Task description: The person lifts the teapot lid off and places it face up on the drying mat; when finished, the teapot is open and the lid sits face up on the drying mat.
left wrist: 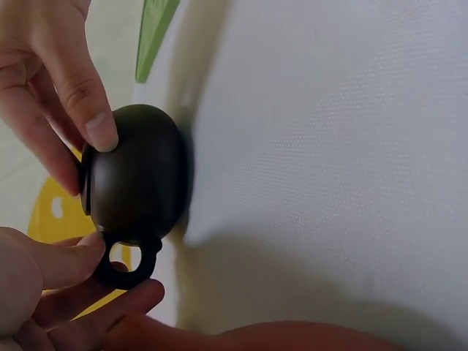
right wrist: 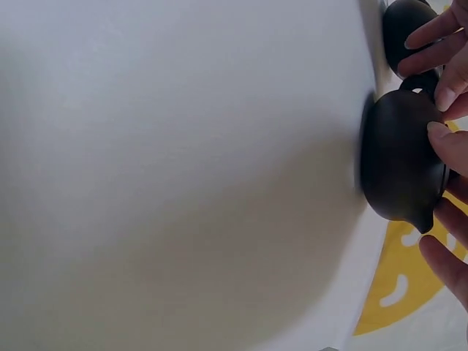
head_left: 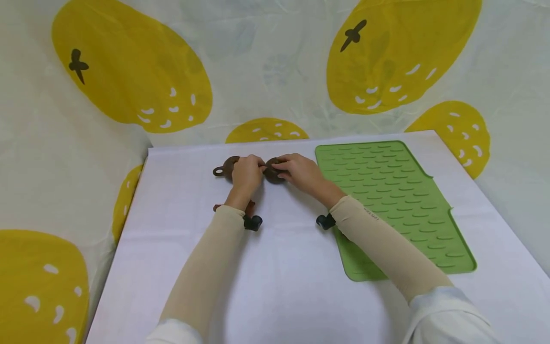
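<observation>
Two dark brown teapots sit side by side near the table's far edge. On the right teapot (head_left: 273, 175), my left hand (head_left: 248, 174) pinches the ring handle (left wrist: 150, 259) between thumb and fingers. My right hand (head_left: 302, 172) holds the same teapot from the other side, its thumb (left wrist: 101, 131) on the body. That teapot stands upright, its short spout (right wrist: 422, 221) pointing away from my left hand. The left teapot (head_left: 229, 168), its ring handle facing left, is partly hidden behind my left hand; whether the hand touches it I cannot tell.
A green ridged mat (head_left: 386, 191) lies on the right of the white-covered table (head_left: 180, 239), beneath my right forearm. Behind the table hangs a pale cloth (head_left: 266, 57) printed with large yellow fruit. Dark wrist cameras (head_left: 253, 223) sit at both wrists.
</observation>
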